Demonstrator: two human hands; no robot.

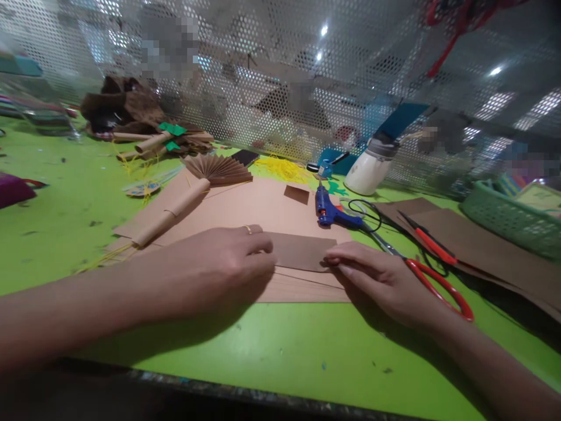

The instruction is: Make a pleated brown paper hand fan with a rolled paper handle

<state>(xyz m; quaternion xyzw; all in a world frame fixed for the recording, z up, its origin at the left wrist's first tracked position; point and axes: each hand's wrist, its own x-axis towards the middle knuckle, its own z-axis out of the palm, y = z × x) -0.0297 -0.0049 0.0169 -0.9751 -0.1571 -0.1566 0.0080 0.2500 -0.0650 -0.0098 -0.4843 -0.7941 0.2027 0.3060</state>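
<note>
A brown paper strip (302, 250) lies on a larger tan card sheet (258, 206) on the green table (280, 345). My left hand (219, 269) rests on the strip's left end, fingers curled and pressed down, a ring on one finger. My right hand (379, 279) pinches the strip's right end with its fingertips pressed together. Both hands hold the strip flat against the sheet.
Red-handled scissors (432, 275) lie right beside my right hand. A blue glue gun (328, 211) with its black cord sits behind. A rolled paper tube (170, 213), a pleated brown fan (218, 168), dark brown sheets (482, 245), a green basket (508, 219) and a mesh screen (280, 76) surround the work.
</note>
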